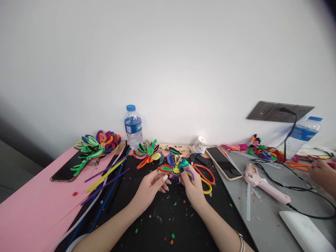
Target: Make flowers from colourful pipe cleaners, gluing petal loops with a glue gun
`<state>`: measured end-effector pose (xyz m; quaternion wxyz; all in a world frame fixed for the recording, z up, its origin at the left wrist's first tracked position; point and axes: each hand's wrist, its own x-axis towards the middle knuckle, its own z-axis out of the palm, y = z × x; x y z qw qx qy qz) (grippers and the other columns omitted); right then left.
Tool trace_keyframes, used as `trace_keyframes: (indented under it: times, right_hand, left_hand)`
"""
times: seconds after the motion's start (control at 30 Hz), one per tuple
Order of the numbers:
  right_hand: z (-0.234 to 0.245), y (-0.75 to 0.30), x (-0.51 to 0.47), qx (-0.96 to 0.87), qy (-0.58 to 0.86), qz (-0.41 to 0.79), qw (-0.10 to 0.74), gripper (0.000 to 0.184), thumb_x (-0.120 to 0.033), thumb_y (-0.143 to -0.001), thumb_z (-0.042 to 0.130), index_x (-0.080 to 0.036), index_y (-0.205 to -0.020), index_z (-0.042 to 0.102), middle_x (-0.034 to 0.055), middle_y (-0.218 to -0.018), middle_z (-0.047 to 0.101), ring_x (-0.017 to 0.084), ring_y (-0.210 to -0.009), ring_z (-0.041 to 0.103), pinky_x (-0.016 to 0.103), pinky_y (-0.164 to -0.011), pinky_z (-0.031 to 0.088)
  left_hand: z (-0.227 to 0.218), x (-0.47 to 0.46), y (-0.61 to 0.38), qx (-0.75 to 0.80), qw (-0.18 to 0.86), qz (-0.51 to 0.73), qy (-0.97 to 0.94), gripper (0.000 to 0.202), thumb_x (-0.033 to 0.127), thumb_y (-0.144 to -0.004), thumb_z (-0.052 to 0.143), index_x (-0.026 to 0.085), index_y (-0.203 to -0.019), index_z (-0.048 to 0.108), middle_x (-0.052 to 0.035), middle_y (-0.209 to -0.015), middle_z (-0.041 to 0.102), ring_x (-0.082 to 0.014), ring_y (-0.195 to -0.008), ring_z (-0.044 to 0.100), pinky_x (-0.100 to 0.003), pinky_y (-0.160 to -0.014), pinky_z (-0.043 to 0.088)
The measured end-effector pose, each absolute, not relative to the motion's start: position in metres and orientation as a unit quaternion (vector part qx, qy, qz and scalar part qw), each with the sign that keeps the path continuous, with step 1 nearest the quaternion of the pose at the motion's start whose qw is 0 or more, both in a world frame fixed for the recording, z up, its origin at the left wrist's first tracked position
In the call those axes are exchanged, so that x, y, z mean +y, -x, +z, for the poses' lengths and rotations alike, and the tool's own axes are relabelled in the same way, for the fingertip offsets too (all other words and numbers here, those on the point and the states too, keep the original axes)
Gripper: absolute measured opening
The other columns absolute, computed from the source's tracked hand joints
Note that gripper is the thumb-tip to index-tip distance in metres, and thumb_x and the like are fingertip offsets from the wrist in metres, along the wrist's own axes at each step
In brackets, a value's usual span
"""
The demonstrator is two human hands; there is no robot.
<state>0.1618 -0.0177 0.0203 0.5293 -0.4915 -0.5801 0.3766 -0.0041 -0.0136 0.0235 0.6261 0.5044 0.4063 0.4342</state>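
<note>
Fuzzy-stem flower [175, 170]: held up above the black mat [157, 224], between the two hands, its petals many-coloured around a yellow middle.
Flower work in hand: probably shaping or fixing the petals, as both hands are gathered at it.
Next move on the petals: seems to call for a firm hold at the middle while the other fingers bend or seat a loop, without crushing its neighbours.
Right hand [194, 191]: grip closed in a pinch on the flower's right side, thumb in front.
Left hand [149, 188]: fingers curled, thumb tip just below the red-edged petal; whether this grip closes on anything, I cannot tell.
Nearby: another looped flower [149, 150] behind, loose yellow stems [105, 176] leftward.
</note>
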Motion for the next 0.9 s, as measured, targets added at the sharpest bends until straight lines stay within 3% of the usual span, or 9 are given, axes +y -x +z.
trace_keyframes:
  times: [0.1, 0.3, 0.7, 0.9]
  right_hand:
    - [0.0198, -0.1615, -0.0179, -0.576, 0.494, 0.379, 0.530, 0.021, -0.037, -0.088, 0.044, -0.018, -0.081, 0.050, -0.0040, -0.059, 0.041, 0.010, -0.051, 0.035, 0.021, -0.047, 0.029]
    - [0.0200, -0.1610, -0.0188, -0.581, 0.495, 0.373, 0.528, 0.019, -0.035, -0.088, 0.044, -0.018, -0.080, 0.049, -0.0046, -0.059, 0.041, 0.010, -0.052, 0.036, 0.021, -0.048, 0.029]
    - [0.0234, -0.1609, -0.0190, -0.606, 0.496, 0.353, 0.511, 0.017, -0.031, -0.087, 0.043, -0.017, -0.079, 0.049, -0.0038, -0.057, 0.044, 0.010, -0.052, 0.038, 0.021, -0.047, 0.030]
    - [0.0228, -0.1612, -0.0186, -0.607, 0.501, 0.352, 0.507, 0.018, -0.033, -0.087, 0.043, -0.018, -0.079, 0.048, -0.0041, -0.057, 0.044, 0.010, -0.051, 0.038, 0.022, -0.048, 0.031]
  left_hand:
    - [0.0209, -0.0132, 0.0050, 0.409, 0.611, 0.430, -0.525, 0.024, 0.031, -0.075, 0.063, 0.016, -0.093, 0.064, -0.0034, -0.076, 0.069, -0.0140, -0.062, 0.062, -0.025, -0.058, 0.049]
    - [0.0173, -0.0136, 0.0064, 0.405, 0.606, 0.413, -0.546, 0.025, 0.021, -0.069, 0.069, 0.016, -0.093, 0.064, -0.0059, -0.083, 0.073, -0.0197, -0.084, 0.066, -0.030, -0.080, 0.048]
    - [0.0209, -0.0138, 0.0075, 0.446, 0.554, 0.408, -0.572, 0.019, 0.025, -0.066, 0.071, 0.016, -0.082, 0.065, -0.0032, -0.068, 0.070, -0.0199, -0.070, 0.064, -0.030, -0.070, 0.047]
    - [0.0234, -0.0128, 0.0082, 0.459, 0.540, 0.416, -0.569, 0.009, 0.024, -0.065, 0.071, 0.016, -0.064, 0.066, -0.0071, -0.083, 0.070, -0.0206, -0.077, 0.063, -0.029, -0.072, 0.046]
